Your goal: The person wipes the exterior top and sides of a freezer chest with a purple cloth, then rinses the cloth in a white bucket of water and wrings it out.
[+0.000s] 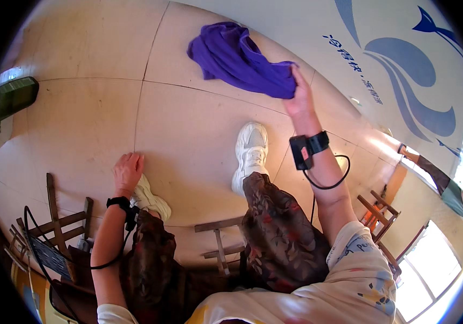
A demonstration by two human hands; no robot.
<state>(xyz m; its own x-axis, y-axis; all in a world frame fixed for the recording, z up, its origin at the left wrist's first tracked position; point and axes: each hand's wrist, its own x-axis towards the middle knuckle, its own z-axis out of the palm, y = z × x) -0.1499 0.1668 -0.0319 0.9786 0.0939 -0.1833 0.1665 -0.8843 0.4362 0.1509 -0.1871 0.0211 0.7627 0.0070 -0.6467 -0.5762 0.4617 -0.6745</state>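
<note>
A crumpled purple cloth (235, 60) hangs from my right hand (301, 91), which grips one end of it between thumb and fingers. The cloth spreads out to the left over the tiled floor, beside the curved white edge of a freezer (393, 121). Whether its far end touches the floor I cannot tell. My left hand (128, 172) is lower left, its back towards me and fingers curled together, just above my left shoe (150, 200). Nothing shows in that hand; its palm is hidden. My right white shoe (252, 154) stands on the floor between the hands.
A wooden chair or stool frame (59, 227) is at lower left, and wooden legs (220, 247) show behind my feet. Cables (347, 172) loop from both wrist devices. A green container (15, 97) is far left. Another person (438, 178) and a wooden stool (379, 214) are at right.
</note>
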